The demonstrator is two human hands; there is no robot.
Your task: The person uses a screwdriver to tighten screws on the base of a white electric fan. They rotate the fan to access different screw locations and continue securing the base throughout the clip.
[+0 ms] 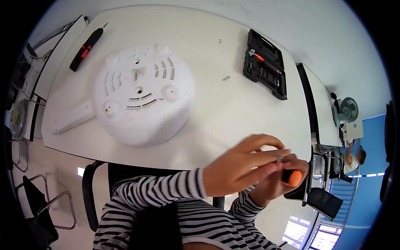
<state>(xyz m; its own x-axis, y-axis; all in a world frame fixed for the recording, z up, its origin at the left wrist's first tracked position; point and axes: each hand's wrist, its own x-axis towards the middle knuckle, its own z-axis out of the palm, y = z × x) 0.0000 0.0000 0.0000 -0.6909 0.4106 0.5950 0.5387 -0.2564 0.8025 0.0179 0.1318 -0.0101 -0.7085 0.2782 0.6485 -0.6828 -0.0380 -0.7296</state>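
While the white table [233, 112] carries the big white appliance [143, 93] turned upside down, with the open black bit case [265, 63] far on the right, your two hands meet past the near edge, well apart from them. Your left hand [239, 168] reaches across with its fingers bent, and pinches a small metal bit [280, 158] at the fingertips. Your right hand [275, 183] sits under it, closed around the orange-handled screwdriver [291, 177]. Another black and red screwdriver [86, 48] lies at the far left corner.
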